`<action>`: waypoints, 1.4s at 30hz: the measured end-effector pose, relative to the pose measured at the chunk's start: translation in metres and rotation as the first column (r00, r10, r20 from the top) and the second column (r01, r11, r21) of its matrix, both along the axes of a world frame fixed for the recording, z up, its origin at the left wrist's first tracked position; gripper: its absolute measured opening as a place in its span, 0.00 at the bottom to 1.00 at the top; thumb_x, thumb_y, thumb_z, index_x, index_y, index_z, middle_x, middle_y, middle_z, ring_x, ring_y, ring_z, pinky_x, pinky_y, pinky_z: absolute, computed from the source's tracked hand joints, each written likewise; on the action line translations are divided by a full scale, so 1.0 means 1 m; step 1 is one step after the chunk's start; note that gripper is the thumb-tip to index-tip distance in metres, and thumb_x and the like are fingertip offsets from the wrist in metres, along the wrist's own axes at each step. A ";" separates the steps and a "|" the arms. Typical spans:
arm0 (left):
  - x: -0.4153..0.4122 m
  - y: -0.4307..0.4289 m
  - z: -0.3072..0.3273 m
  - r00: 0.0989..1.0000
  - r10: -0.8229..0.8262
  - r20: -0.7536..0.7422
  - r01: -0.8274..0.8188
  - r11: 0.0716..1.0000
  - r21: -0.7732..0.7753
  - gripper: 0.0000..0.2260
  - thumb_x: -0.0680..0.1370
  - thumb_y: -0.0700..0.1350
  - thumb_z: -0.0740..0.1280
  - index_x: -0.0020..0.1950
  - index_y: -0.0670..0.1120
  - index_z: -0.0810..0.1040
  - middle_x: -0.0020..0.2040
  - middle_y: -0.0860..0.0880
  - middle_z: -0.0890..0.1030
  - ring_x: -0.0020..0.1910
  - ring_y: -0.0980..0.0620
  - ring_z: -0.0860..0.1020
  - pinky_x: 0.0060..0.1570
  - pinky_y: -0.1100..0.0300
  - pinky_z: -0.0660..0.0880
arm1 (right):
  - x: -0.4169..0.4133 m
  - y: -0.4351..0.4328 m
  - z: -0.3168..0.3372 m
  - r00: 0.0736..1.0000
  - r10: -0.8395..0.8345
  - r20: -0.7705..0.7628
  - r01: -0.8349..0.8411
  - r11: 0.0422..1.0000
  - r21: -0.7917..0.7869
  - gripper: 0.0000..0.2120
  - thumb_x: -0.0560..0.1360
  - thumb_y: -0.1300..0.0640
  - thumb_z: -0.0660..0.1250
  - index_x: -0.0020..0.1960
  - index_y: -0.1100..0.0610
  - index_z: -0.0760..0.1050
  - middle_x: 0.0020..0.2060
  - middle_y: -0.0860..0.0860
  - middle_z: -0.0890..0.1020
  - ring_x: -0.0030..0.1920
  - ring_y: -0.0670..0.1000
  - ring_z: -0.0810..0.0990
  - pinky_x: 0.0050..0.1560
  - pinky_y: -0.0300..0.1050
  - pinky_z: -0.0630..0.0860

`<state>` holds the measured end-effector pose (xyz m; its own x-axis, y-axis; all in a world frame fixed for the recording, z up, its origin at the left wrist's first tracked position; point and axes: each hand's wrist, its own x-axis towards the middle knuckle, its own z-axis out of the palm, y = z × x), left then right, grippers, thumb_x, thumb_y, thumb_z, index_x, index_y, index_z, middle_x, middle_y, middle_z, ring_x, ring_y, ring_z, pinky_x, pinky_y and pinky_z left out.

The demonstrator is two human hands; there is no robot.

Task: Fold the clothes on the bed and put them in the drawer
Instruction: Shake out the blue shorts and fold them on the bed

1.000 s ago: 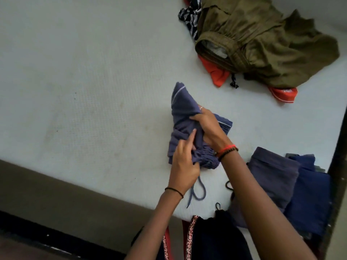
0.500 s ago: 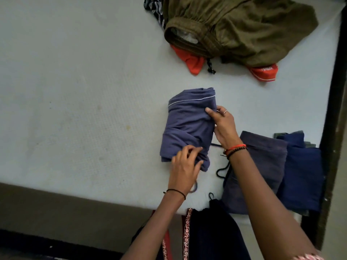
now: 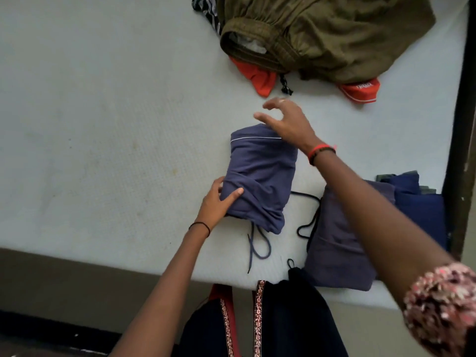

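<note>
The folded purple shorts (image 3: 260, 173) lie by the bed's (image 3: 103, 124) near edge, drawstring trailing toward it. The left hand (image 3: 216, 204) holds their near-left corner, thumb on top. The right hand (image 3: 288, 122) hovers over their far edge, fingers spread wide, holding nothing. Folded clothes (image 3: 340, 240) sit at the near right corner; an olive garment (image 3: 322, 34) lies at the far edge.

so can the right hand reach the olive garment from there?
Probably yes: the left hand grips the blue bundle, so the right hand is open and free, with only bare bed between it and the olive garment.
</note>
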<state>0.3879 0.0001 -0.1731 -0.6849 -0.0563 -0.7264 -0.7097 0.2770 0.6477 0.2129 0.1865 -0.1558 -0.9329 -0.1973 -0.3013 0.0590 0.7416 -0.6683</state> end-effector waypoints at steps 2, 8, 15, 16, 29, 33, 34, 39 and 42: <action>0.005 -0.008 -0.006 0.998 -0.034 0.052 0.028 0.993 0.115 0.27 0.75 0.53 0.69 0.71 0.52 0.64 0.60 0.52 0.72 0.58 0.51 0.74 0.53 0.61 0.74 | -0.015 -0.016 0.001 0.922 0.213 0.324 -0.248 0.966 0.071 0.31 0.70 0.32 0.63 0.63 0.53 0.73 0.60 0.53 0.78 0.59 0.52 0.75 0.62 0.48 0.70; 0.028 -0.014 -0.019 0.998 -0.052 -0.031 0.053 0.997 0.062 0.05 0.78 0.44 0.66 0.52 0.45 0.78 0.45 0.48 0.82 0.45 0.52 0.79 0.41 0.72 0.74 | 0.001 -0.040 -0.024 0.857 0.352 0.376 -0.453 0.863 0.224 0.24 0.75 0.34 0.58 0.50 0.56 0.72 0.53 0.56 0.79 0.54 0.58 0.76 0.47 0.47 0.66; 0.049 0.001 -0.023 0.963 0.259 -0.069 -0.251 0.962 0.110 0.04 0.79 0.43 0.65 0.47 0.48 0.80 0.40 0.48 0.81 0.42 0.53 0.78 0.47 0.57 0.78 | -0.001 -0.036 -0.032 0.980 0.197 0.017 -0.191 0.917 0.349 0.19 0.81 0.47 0.53 0.47 0.60 0.74 0.51 0.59 0.80 0.52 0.61 0.76 0.43 0.49 0.64; 0.050 0.004 -0.023 0.945 0.324 -0.038 -0.315 0.937 0.151 0.05 0.79 0.43 0.64 0.49 0.48 0.80 0.41 0.48 0.81 0.43 0.52 0.79 0.48 0.56 0.78 | -0.002 -0.037 -0.035 0.980 0.197 -0.005 -0.182 0.913 0.365 0.19 0.81 0.47 0.53 0.48 0.60 0.75 0.51 0.59 0.80 0.52 0.62 0.76 0.44 0.49 0.65; 0.039 -0.022 -0.012 0.908 0.415 0.056 -0.417 0.887 0.197 0.12 0.82 0.51 0.57 0.60 0.50 0.75 0.54 0.52 0.79 0.53 0.56 0.78 0.59 0.61 0.73 | 0.019 -0.027 -0.030 0.932 -0.225 -0.285 0.289 0.935 0.208 0.21 0.76 0.44 0.63 0.62 0.55 0.73 0.59 0.55 0.75 0.61 0.56 0.72 0.61 0.51 0.65; 0.006 -0.032 -0.015 0.934 0.354 0.057 -0.358 0.917 0.177 0.13 0.81 0.53 0.59 0.59 0.48 0.75 0.56 0.49 0.80 0.57 0.52 0.78 0.59 0.61 0.72 | 0.077 0.006 -0.023 0.606 -0.795 0.028 0.791 0.599 -0.123 0.27 0.71 0.41 0.70 0.59 0.59 0.69 0.54 0.54 0.75 0.57 0.54 0.75 0.61 0.50 0.71; -0.003 -0.030 -0.014 0.953 0.300 0.049 -0.303 0.932 0.199 0.12 0.80 0.52 0.61 0.58 0.48 0.76 0.57 0.49 0.80 0.58 0.53 0.78 0.58 0.63 0.72 | 0.095 0.009 -0.025 0.562 -0.801 0.206 0.827 0.547 -0.129 0.28 0.70 0.40 0.71 0.58 0.57 0.67 0.52 0.52 0.75 0.54 0.53 0.76 0.59 0.48 0.73; -0.053 -0.008 -0.008 0.997 0.067 0.041 -0.073 0.983 0.169 0.18 0.75 0.58 0.68 0.55 0.46 0.75 0.52 0.52 0.78 0.51 0.55 0.76 0.53 0.62 0.71 | 0.141 -0.004 -0.040 0.619 -0.625 0.476 0.774 0.589 -0.233 0.29 0.68 0.47 0.75 0.60 0.58 0.67 0.50 0.49 0.79 0.51 0.48 0.79 0.54 0.42 0.76; -0.073 0.002 -0.008 0.988 -0.010 0.153 -0.018 0.983 0.184 0.28 0.67 0.63 0.73 0.60 0.47 0.77 0.55 0.52 0.81 0.53 0.54 0.79 0.55 0.59 0.75 | 0.135 -0.011 -0.042 0.605 -0.631 0.485 0.788 0.560 -0.256 0.28 0.67 0.49 0.77 0.58 0.59 0.68 0.52 0.50 0.79 0.51 0.46 0.79 0.53 0.39 0.76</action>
